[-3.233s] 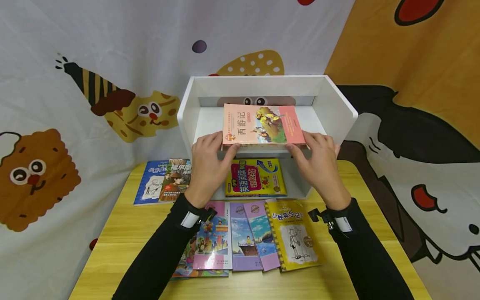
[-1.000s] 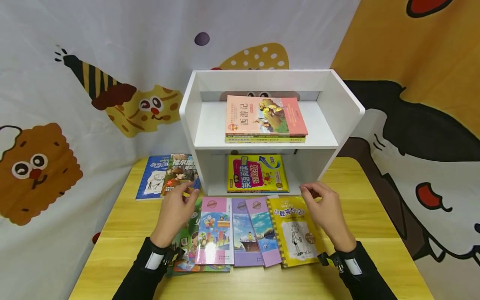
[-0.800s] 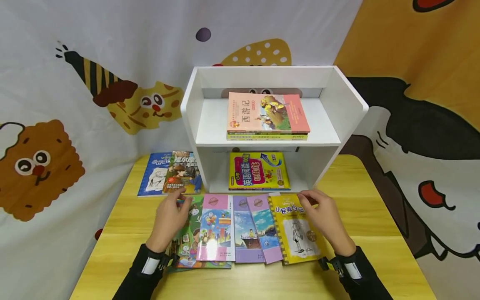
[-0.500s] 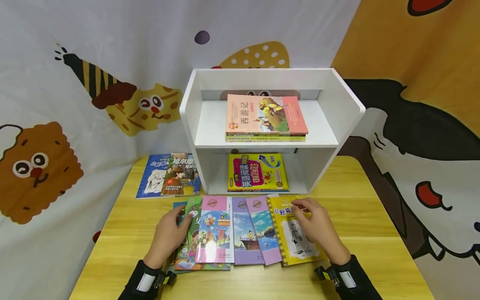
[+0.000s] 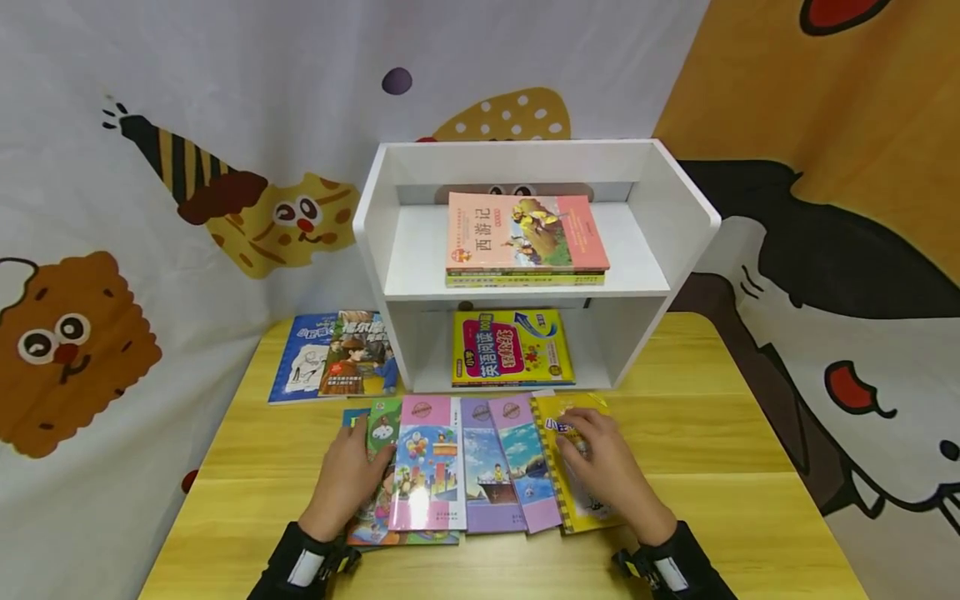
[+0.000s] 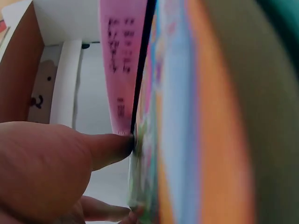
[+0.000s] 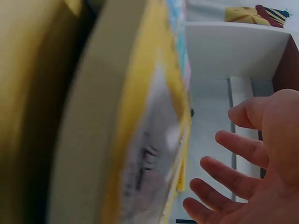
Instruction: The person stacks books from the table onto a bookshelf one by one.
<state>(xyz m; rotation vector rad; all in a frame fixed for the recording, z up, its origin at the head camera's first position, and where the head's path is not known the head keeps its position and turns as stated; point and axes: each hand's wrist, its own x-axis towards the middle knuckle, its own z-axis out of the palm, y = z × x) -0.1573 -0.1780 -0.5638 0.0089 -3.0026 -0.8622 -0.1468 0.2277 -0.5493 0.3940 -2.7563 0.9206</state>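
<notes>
My left hand [image 5: 348,475] lies over the left edge of the fanned books. In the left wrist view its thumb [image 6: 105,148] touches the green illustrated book [image 5: 386,433], beside the pink-bordered book [image 5: 427,467]. My right hand [image 5: 611,471] hovers over the yellow spiral-edged book [image 5: 558,408], partly hiding its cover. Seen from the right wrist, its fingers [image 7: 233,177] are spread and hold nothing. Between the hands lie a purple book [image 5: 491,467] and another pink-purple one [image 5: 525,458], overlapping.
A white two-tier shelf [image 5: 697,225] stands behind the books. Its upper tier bears a stack topped by a pink book [image 5: 525,233]; a yellow book [image 5: 513,348] lies below. Left of it are a blue book [image 5: 300,358] and a detective-cover book [image 5: 358,354] on the wooden table [image 5: 750,517].
Both hands have left the pink book on the upper tier and come down to the fanned books. In the last half second, the right hand has moved left over the yellow book.
</notes>
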